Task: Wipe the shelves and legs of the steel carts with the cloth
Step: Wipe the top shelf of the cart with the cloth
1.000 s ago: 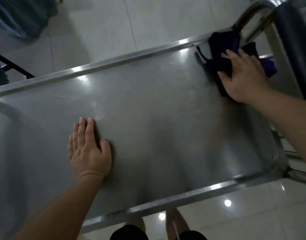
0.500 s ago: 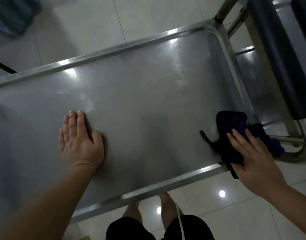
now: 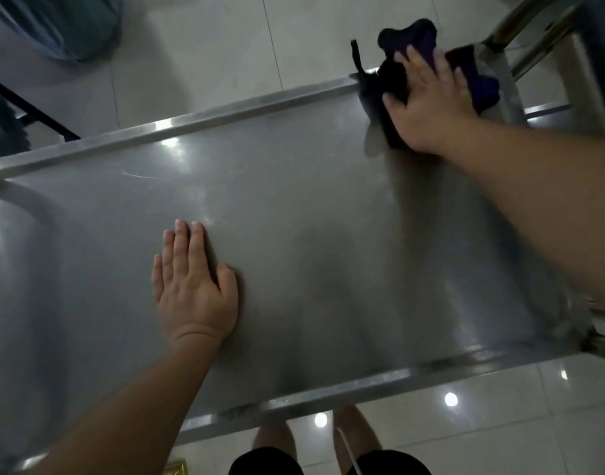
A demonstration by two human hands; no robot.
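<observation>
While I look down from the head camera, the top shelf of a steel cart [image 3: 294, 207] fills most of the view, a dull brushed sheet with a raised rim along its far and near edges. Bright ceiling-light spots glint on the far rim and on the shelf just below it, and faint scratches show on the metal left of centre.

My left hand [image 3: 191, 286] lies flat on the shelf left of the middle, fingers straight and close together, thumb out to the side, gripping nothing. My right hand [image 3: 428, 108] is spread, palm down, on a dark purple cloth [image 3: 407, 39] at the far right corner of the shelf; the fingers lie straight over the cloth and press it against the rim. Part of the cloth bunches up past the rim, over the floor, and a thin dark strip of it sticks up at its left side.

Beside that corner rise the cart's steel tubes [image 3: 520, 25], blurred in this view. Below the cart lies a glossy pale tiled floor [image 3: 208, 56] with reflected lamp spots near the bottom edge. A blue-grey bundle of fabric [image 3: 61, 25] sits at the top left, and a dark frame [image 3: 30, 108] crosses the floor beneath it. My legs and dark shorts [image 3: 270, 461] show under the near rim.
</observation>
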